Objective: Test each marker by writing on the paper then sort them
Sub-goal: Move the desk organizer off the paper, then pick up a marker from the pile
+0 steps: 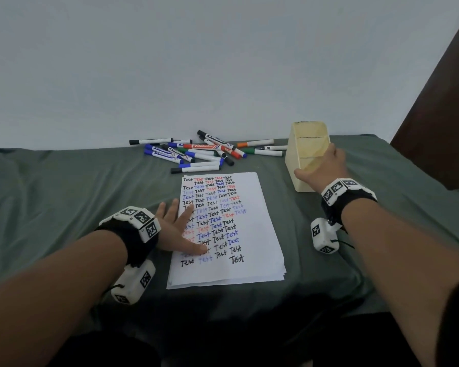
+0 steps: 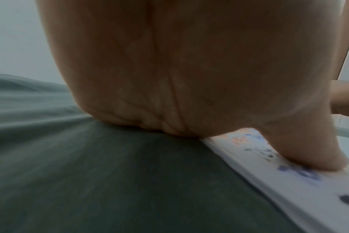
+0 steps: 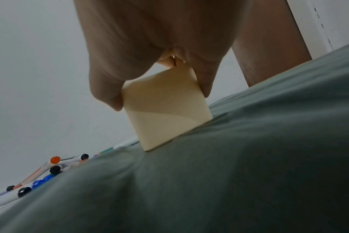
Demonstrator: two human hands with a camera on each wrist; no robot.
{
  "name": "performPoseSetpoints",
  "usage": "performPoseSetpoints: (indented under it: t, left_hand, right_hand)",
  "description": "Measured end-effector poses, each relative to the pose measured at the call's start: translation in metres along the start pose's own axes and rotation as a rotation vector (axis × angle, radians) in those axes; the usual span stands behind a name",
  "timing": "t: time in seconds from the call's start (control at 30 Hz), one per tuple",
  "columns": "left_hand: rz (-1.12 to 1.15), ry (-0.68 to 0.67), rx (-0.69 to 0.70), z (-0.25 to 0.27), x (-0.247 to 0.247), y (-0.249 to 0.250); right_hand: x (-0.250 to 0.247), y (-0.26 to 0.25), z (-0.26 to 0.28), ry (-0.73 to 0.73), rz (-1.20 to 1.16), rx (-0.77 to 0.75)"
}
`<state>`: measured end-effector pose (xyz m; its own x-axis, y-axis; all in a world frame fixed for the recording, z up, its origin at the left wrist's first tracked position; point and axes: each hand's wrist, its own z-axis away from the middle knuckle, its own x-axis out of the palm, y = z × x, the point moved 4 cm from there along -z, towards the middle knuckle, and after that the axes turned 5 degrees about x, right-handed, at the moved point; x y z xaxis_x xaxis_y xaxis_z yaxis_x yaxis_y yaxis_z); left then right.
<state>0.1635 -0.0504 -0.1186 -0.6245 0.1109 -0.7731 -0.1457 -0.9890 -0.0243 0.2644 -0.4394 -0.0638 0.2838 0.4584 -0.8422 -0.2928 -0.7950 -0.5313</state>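
Two hands are occupied, and no marker is held. On the left, the left hand (image 1: 174, 229) lies flat with fingers spread, its grip slack, pressing the edge of the paper (image 1: 233, 271), which is filled with rows of "Test". Behind the paper, the markers (image 1: 204, 152) lie in a loose heap on the green-covered table (image 1: 51, 186), near the wall. To the right, the right hand (image 1: 322, 168) is closed around a cream box (image 1: 302, 144), thumb on one side and fingers on the other. The box appears to be positioned for sorting; next, a marker must be picked from the heap.
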Motion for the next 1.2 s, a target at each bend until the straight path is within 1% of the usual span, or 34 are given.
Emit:
performPoseSetpoints:
  t: [0.13, 0.2, 0.23, 0.3, 0.37, 0.43, 0.53, 0.6, 0.7, 0.77, 0.87, 1.0, 1.07, 1.1, 1.2]
  left_hand:
    - [-0.002, 0.003, -0.002, 0.003, 0.000, 0.001]
    - [-0.001, 0.006, -0.001, 0.005, -0.001, 0.002]
    - [-0.001, 0.007, 0.000, 0.005, -0.001, 0.002]
    - [0.002, 0.011, 0.002, 0.006, -0.001, 0.003]
    - [0.005, 0.015, 0.003, 0.006, -0.001, 0.003]
    - [0.005, 0.020, 0.006, 0.007, -0.001, 0.003]
    - [0.004, 0.022, 0.006, 0.007, -0.001, 0.004]
    - [0.008, 0.022, 0.006, 0.006, 0.000, 0.004]
    - [0.011, 0.031, 0.006, 0.003, 0.001, 0.002]
    - [0.006, 0.031, 0.005, 0.002, 0.001, 0.001]
    - [-0.004, 0.020, 0.013, 0.002, 0.000, 0.001]
    - [-0.015, -0.022, 0.005, 0.005, -0.023, -0.001]
    - [-0.004, 0.048, 0.029, -0.004, -0.049, 0.000]
    - [-0.001, 0.121, 0.049, -0.009, -0.063, 0.001]
    - [0.017, 0.414, 0.060, -0.024, -0.099, -0.005]
  right_hand:
    - [-0.002, -0.001, 0.004, -0.021, 0.005, 0.010]
    - [-0.004, -0.008, 0.010, 0.019, 0.043, 0.007]
    - [-0.004, -0.014, 0.014, 0.050, 0.086, -0.017]
    - [-0.003, -0.032, 0.025, 0.065, 0.154, -0.147]
    - [0.003, -0.057, 0.039, -0.008, 0.163, -0.343]
    - [0.012, -0.083, 0.056, -0.127, 0.215, -0.516]
    - [0.034, -0.110, 0.082, -0.375, 0.333, -0.666]
    - [0.051, -0.115, 0.094, -0.507, 0.416, -0.693]
    - [0.072, -0.109, 0.099, -0.619, 0.528, -0.673]
    - [0.083, -0.102, 0.101, -0.644, 0.585, -0.666]
    - [0.091, -0.094, 0.101, -0.650, 0.607, -0.677]
    - [0.093, -0.093, 0.099, -0.687, 0.598, -0.647]
    - [0.092, -0.093, 0.098, -0.719, 0.592, -0.632]
    - [0.092, -0.093, 0.098, -0.730, 0.590, -0.629]
    - [0.091, -0.093, 0.097, -0.740, 0.576, -0.620]
